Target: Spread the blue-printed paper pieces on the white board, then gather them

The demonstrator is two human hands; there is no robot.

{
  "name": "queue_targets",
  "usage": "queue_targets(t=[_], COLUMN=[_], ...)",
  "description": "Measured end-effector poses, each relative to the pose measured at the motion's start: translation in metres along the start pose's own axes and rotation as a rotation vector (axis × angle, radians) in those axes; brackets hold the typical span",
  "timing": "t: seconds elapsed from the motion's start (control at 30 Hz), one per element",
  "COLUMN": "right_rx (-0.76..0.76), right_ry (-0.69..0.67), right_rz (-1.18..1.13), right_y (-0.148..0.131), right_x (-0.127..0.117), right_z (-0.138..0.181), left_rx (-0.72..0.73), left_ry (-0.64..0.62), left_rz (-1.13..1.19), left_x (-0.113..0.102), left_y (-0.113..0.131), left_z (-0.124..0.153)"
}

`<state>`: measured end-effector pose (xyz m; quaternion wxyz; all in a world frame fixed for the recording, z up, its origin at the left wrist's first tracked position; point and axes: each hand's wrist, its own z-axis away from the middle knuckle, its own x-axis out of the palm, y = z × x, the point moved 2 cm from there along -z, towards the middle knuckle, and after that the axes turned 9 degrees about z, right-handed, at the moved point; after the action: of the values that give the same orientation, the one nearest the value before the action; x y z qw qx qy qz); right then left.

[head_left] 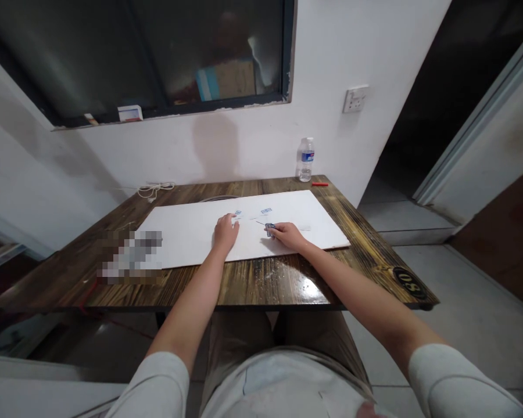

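White board (192, 235) lying crosswise, left hand (225, 231) flat, right hand (287, 234) pinching small grey object (269, 228)

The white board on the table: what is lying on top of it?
On the white board lie two small blue-and-white pieces. The left hand rests flat; the right hand pinches a small grey object. Anything beneath the palms is hidden.

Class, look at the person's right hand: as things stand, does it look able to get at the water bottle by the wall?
Probably yes. The right hand rests on the white board, and the water bottle stands beyond it with only bare board and table between. The hand grips a small object, though.
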<state>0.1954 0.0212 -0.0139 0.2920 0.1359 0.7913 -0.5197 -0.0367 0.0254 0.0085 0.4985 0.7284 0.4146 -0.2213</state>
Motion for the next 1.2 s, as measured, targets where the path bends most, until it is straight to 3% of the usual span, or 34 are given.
queue_targets(t=[0.23, 0.47, 0.8, 1.2], right_rx=[-0.016, -0.034, -0.018, -0.014], right_ry=[-0.013, -0.018, -0.029, -0.046], right_rz=[0.016, 0.005, 0.022, 0.028], right_y=[-0.001, 0.001, 0.000, 0.003], right_x=[0.000, 0.001, 0.001, 0.003], right_z=[0.000, -0.001, -0.001, -0.002], left_rx=[0.033, 0.002, -0.012, 0.212], left_ry=[-0.233, -0.149, -0.286, -0.160], left_rz=[-0.225, -0.316, -0.262, -0.224], left_x=[0.016, 0.010, 0.020, 0.004], left_y=[-0.001, 0.007, -0.001, 0.019], left_z=[-0.004, -0.001, -0.007, 0.003])
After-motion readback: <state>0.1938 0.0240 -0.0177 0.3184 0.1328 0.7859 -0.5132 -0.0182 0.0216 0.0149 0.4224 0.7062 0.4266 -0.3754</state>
